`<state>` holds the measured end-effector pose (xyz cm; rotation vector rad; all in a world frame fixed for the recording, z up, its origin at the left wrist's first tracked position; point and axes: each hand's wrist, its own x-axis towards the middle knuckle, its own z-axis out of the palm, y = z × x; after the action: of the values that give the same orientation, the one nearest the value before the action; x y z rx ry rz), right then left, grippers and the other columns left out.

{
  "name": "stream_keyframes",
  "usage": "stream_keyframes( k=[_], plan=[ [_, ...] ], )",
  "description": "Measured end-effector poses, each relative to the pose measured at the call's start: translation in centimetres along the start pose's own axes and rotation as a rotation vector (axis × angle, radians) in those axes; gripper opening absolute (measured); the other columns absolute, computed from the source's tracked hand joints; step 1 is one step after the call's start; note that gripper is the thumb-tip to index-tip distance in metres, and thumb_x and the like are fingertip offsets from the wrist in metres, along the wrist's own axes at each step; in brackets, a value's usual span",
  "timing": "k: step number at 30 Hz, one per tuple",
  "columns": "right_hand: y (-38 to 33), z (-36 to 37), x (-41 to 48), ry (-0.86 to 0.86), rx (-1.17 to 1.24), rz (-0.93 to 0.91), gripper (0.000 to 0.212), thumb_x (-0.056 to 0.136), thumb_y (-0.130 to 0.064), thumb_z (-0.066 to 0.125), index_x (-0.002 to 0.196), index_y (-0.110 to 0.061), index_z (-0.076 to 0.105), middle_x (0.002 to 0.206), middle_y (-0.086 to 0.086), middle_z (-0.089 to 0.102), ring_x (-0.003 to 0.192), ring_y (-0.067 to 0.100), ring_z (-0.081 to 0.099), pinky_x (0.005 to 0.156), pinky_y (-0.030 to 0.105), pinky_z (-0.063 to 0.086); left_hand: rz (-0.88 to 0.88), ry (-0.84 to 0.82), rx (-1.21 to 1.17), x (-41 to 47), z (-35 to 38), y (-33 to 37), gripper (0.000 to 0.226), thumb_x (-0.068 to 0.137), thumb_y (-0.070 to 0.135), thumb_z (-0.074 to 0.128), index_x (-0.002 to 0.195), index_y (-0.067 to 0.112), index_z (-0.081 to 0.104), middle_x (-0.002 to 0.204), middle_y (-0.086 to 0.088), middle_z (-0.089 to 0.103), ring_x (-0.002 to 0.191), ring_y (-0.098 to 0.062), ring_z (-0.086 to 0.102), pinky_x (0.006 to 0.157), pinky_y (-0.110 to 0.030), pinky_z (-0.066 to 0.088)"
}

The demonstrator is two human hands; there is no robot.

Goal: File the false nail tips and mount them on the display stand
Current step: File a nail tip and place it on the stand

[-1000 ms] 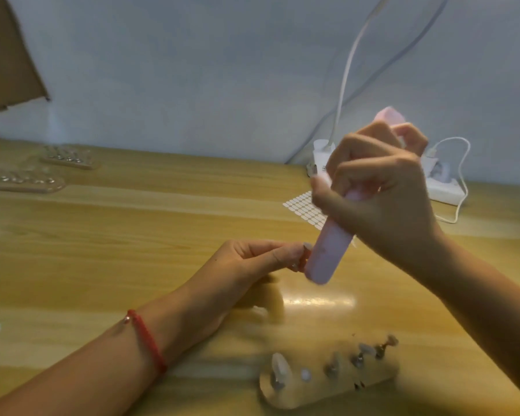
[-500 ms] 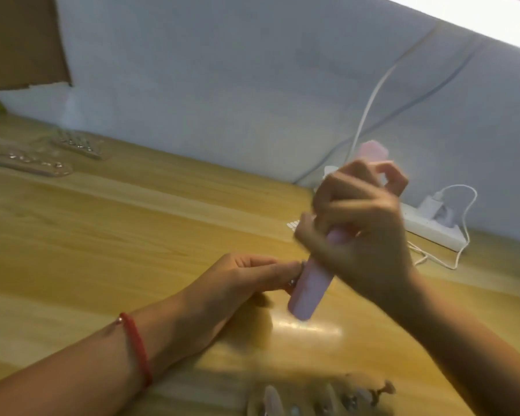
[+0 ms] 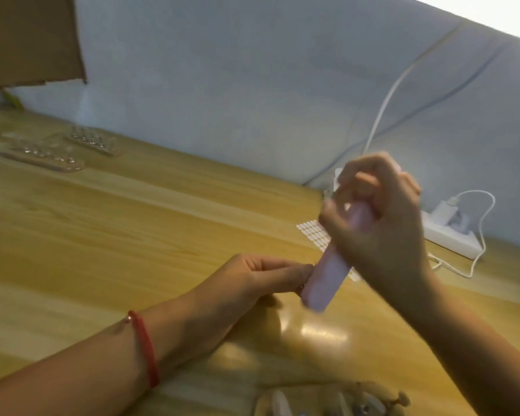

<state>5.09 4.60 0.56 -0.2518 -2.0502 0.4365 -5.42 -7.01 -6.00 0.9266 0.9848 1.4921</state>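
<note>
Slid to the bottom edge since a second ago, display stand (image 3: pixel 327 399), above it right hand (image 3: pixel 382 232) wrapped round pink nail buffer (image 3: pixel 324 283), left hand (image 3: pixel 252 283) pinching mostly hidden nail tip (image 3: pixel 301 287) against buffer's lower end

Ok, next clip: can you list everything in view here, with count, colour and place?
nail file: 1, pink, tilted, lower end at the left fingertips
false nail tip: 1, dark, mostly hidden between the left fingertips
display stand: 1, pale, blurred, at the bottom edge
far stands: 2, clear, far left of the table
sticker sheet: 1, white, on the table behind the file
power strip: 1, white, by the wall at right, charger plugged in
wall cable: 1, white, running up the wall
cardboard: 1, brown, top left
table: 1, light wood
bracelet: 1, red, left wrist
left hand: pinches the tip
right hand: grips the file
</note>
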Motion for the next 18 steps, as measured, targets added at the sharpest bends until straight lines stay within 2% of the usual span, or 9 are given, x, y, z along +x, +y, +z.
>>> stream_keyframes(
  k=[3,6,9,14,18],
  plan=[
    [0.4,0.2,-0.2,0.015,0.054,0.084,0.03,0.076,-0.003,0.065,0.087,-0.024,0.047,0.062,-0.017,0.052,0.069,0.031,0.053,0.076,0.061,0.044,-0.002,0.016,0.022,-0.1,0.0,0.0,0.023,0.067,0.037,0.073,0.079,0.018,0.078,0.076,0.001,0.073,0.07,-0.005,0.065,0.065,-0.014,0.049],
    [-0.2,0.3,-1.5,-0.041,0.09,0.054,0.031,0.076,-0.007,0.063,0.086,-0.029,0.045,0.06,-0.013,0.051,0.063,0.03,0.052,0.073,0.057,0.045,0.006,-0.013,0.046,-0.1,0.0,0.0,0.029,0.07,0.039,0.072,0.089,0.018,0.078,0.087,-0.002,0.074,0.082,-0.007,0.067,0.072,-0.014,0.049],
    [0.4,-0.3,-0.9,0.022,-0.001,0.067,0.029,0.076,-0.002,0.065,0.09,-0.021,0.047,0.061,-0.012,0.051,0.066,0.03,0.055,0.076,0.06,0.045,0.026,0.021,0.063,0.1,0.0,0.1,0.031,0.07,0.042,0.071,0.091,0.02,0.078,0.089,-0.001,0.074,0.088,-0.007,0.065,0.079,-0.015,0.048],
    [-0.8,0.3,-2.1,-0.061,-0.049,0.047,0.024,0.075,-0.012,0.062,0.089,-0.026,0.049,0.057,-0.016,0.048,0.063,0.011,0.052,0.079,0.06,0.041,0.009,0.002,0.091,-0.1,-0.1,0.2,0.024,0.075,0.034,0.071,0.089,0.016,0.078,0.085,-0.004,0.072,0.082,-0.01,0.063,0.074,-0.015,0.048],
    [-0.1,-0.1,-0.8,-0.023,-0.018,0.146,0.026,0.076,0.0,0.065,0.085,-0.022,0.054,0.054,-0.008,0.053,0.064,0.027,0.054,0.087,0.058,0.04,-0.009,0.014,0.14,-0.2,0.0,0.3,0.024,0.076,0.034,0.068,0.089,0.017,0.078,0.087,-0.006,0.071,0.084,-0.012,0.063,0.078,-0.018,0.048]
  ],
)
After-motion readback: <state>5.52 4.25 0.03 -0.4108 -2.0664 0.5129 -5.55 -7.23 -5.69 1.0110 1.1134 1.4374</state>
